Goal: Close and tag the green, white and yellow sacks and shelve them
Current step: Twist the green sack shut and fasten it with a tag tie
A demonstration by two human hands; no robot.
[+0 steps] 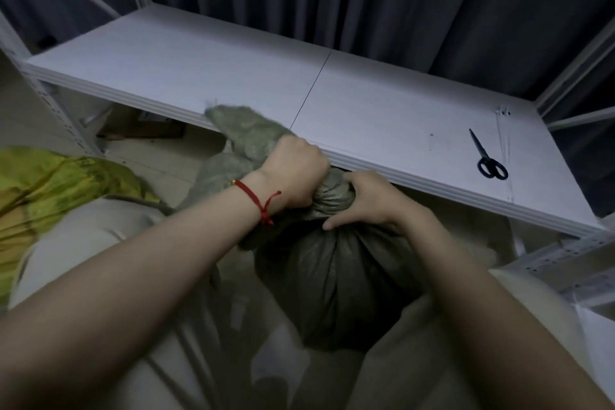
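The left hand (293, 173) clenches the twisted top of the green sack (332, 283), and the right hand (369, 200) grasps its neck just below, fingertips hidden behind the fabric. The sack stands before the shelf (199, 60), its base lost among blurred pale shapes. The yellow sack (50, 183) is cut off at left; scissors (489, 156) lie on the shelf.

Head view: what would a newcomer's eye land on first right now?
Both hands at centre: the left hand and right hand grip the twisted neck of the green sack, in front of the white shelf. Black scissors lie on the shelf's right end, and a yellow sack sits at far left.
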